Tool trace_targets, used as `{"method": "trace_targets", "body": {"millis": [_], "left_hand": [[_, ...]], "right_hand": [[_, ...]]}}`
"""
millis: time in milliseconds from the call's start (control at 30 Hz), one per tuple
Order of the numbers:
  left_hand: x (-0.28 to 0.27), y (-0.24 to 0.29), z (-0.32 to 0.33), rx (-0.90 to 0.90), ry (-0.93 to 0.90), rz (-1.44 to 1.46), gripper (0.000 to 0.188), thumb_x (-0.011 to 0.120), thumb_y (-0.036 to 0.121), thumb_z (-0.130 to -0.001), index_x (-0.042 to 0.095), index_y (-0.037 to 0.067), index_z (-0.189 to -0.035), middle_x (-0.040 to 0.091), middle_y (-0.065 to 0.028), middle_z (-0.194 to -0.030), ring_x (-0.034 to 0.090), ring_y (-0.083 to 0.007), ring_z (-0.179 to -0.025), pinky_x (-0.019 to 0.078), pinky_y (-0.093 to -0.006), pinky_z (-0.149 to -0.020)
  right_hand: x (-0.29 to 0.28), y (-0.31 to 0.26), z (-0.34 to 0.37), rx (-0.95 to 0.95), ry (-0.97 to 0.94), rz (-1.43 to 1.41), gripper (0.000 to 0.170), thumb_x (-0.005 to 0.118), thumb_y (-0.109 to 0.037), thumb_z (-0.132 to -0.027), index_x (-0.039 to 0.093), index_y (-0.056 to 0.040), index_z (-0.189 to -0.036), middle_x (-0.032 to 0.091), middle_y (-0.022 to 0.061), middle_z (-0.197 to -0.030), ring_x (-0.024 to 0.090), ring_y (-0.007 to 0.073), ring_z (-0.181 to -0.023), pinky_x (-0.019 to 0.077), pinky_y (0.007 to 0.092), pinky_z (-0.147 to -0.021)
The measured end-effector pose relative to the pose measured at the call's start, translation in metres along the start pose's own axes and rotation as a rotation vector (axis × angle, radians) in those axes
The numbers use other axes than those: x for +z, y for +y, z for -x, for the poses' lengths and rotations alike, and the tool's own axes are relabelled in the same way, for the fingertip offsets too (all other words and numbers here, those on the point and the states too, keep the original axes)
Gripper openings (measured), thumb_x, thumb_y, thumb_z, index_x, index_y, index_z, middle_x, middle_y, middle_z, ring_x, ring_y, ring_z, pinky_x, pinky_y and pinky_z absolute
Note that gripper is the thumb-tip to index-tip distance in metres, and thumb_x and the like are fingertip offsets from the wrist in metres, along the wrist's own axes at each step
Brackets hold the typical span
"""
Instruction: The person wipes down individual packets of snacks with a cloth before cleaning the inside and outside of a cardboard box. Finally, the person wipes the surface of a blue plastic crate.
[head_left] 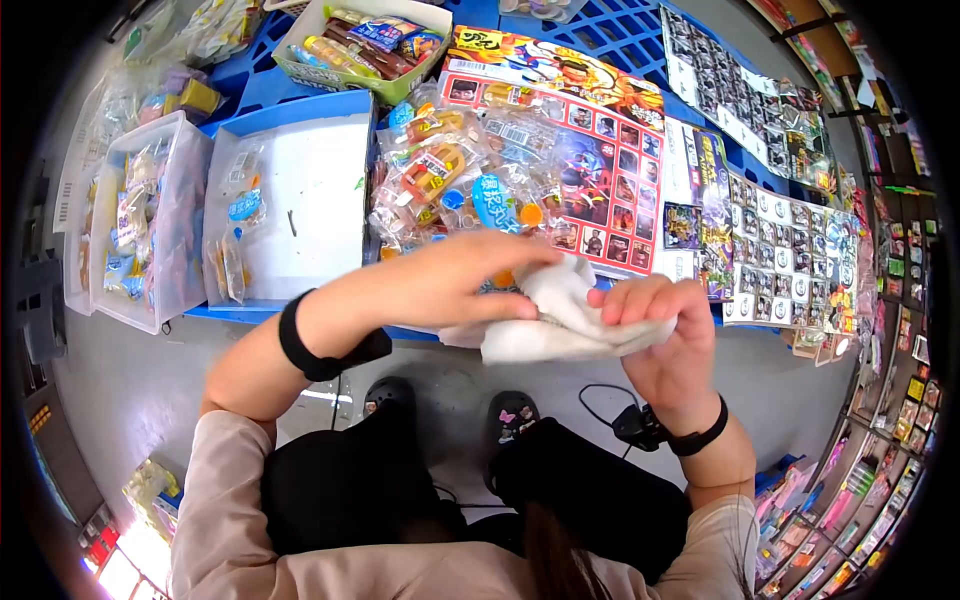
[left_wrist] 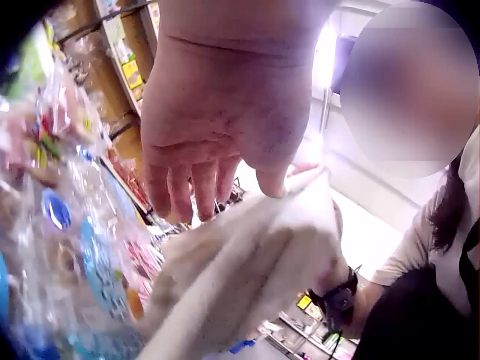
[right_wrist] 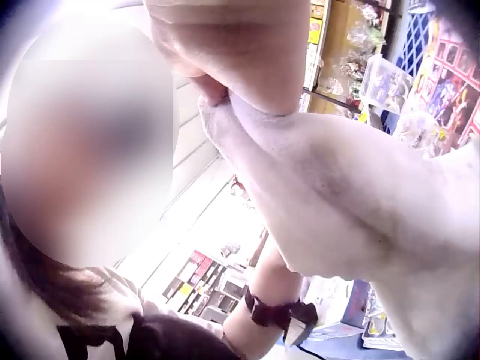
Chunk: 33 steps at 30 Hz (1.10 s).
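Observation:
A crumpled white cloth (head_left: pixel 560 315) with greyish smudges hangs in front of the body, just off the table's near edge. My right hand (head_left: pixel 665 325) grips one end of it, thumb and fingers pinching the fabric in the right wrist view. My left hand (head_left: pixel 455 285) reaches across from the left with fingers extended. Its thumb and fingertips lie right at the cloth. In the left wrist view the left hand's fingers (left_wrist: pixel 202 187) point down, fairly straight, with the cloth (left_wrist: pixel 247 277) beyond them.
Clear packets of toys (head_left: pixel 435 170) lie piled beyond the hands. On the left stand a blue-edged white box (head_left: pixel 300 220) and a clear plastic bin (head_left: pixel 180 240). A green-rimmed box (head_left: pixel 435 65) holds snacks. Printed card sheets (head_left: pixel 610 180) cover the right side; stocked shelves (head_left: pixel 900 330) line the far right.

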<state>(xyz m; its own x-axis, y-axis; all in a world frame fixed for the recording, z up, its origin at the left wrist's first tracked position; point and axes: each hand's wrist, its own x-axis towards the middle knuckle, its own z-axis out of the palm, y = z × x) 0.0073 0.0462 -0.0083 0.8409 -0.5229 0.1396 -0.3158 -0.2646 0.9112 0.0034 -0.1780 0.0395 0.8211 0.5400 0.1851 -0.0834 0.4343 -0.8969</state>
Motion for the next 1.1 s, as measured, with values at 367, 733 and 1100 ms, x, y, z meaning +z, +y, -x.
{"method": "trace_targets", "body": {"millis": [367, 733, 1100], "left_hand": [[-0.009, 0.018, 0.002, -0.145, 0.096, 0.304, 0.011, 0.058, 0.014, -0.084, 0.06, 0.004, -0.088, 0.06, -0.0062, -0.076, 0.056, -0.0118, -0.07, 0.0434, -0.0253, -0.062], [-0.037, 0.026, 0.021, -0.004, 0.346, -0.279, 0.018, 0.061, 0.021, -0.081, 0.059, 0.004, -0.089, 0.059, -0.0124, -0.081, 0.059, -0.0291, -0.074, 0.046, -0.0341, -0.062], [-0.112, -0.059, 0.193, -1.269, 0.411, -1.125, 0.055, 0.071, 0.035, -0.068, 0.046, 0.0, -0.102, 0.058, -0.0175, -0.098, 0.057, -0.0377, -0.091, 0.0485, -0.0434, -0.074]], "right_hand": [[-0.032, 0.0, -0.028, 0.287, 0.082, -0.251, 0.029, 0.047, -0.03, -0.083, 0.047, -0.0031, -0.092, 0.051, 0.0104, -0.082, 0.05, 0.0195, -0.075, 0.0426, 0.0331, -0.07], [-0.031, 0.005, -0.023, 0.491, -0.104, 0.378, 0.027, 0.05, 0.001, -0.077, 0.051, -0.0014, -0.104, 0.055, 0.0027, -0.095, 0.052, 0.0091, -0.09, 0.0421, 0.0249, -0.078], [-0.02, 0.01, -0.02, 0.359, -0.042, 0.194, 0.052, 0.051, -0.038, -0.082, 0.059, 0.0112, -0.094, 0.039, 0.0144, -0.12, 0.04, 0.0242, -0.111, 0.0318, 0.0351, -0.095]]}}
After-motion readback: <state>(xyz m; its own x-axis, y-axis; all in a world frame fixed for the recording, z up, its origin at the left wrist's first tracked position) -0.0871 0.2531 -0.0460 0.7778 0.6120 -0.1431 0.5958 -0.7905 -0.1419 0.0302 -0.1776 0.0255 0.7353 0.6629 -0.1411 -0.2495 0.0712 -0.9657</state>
